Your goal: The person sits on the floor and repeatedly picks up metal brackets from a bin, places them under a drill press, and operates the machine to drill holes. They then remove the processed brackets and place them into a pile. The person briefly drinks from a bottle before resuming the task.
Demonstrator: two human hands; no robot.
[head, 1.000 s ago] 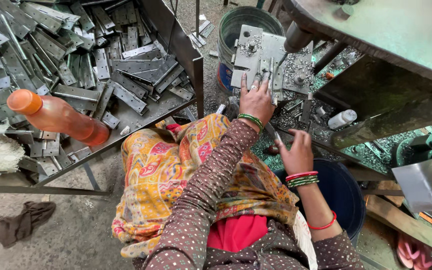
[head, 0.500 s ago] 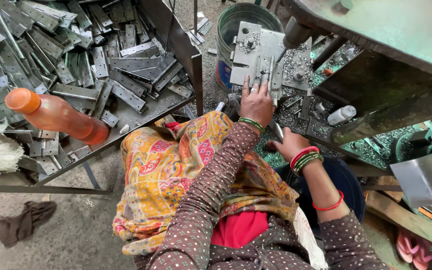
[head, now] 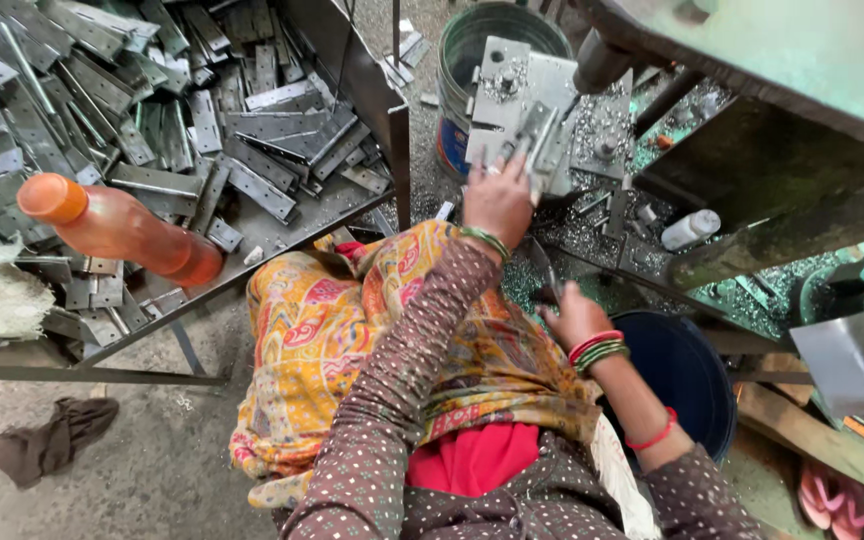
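1. While the left hand [head: 497, 200] presses a grey metal strip [head: 532, 140] against the press fixture [head: 512, 95], its fingers grasp the strip.
2. Right hand [head: 572, 315], below the fixture, grips a thin metal piece [head: 542, 270].
3. Orange bottle [head: 117, 228] lies far left of the fixture, on the tray of strips [head: 262, 215].

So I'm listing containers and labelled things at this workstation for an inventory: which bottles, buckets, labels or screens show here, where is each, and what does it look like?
Orange bottle: lying on the metal tray at left, translucent plastic, orange cap.
White bottle: small, lying among metal shavings right of the left hand.
Paint-style bucket: round, top centre, blue and orange label band on its side.
Dark blue tub: round, beside the right hand.
No screens or signs visible.
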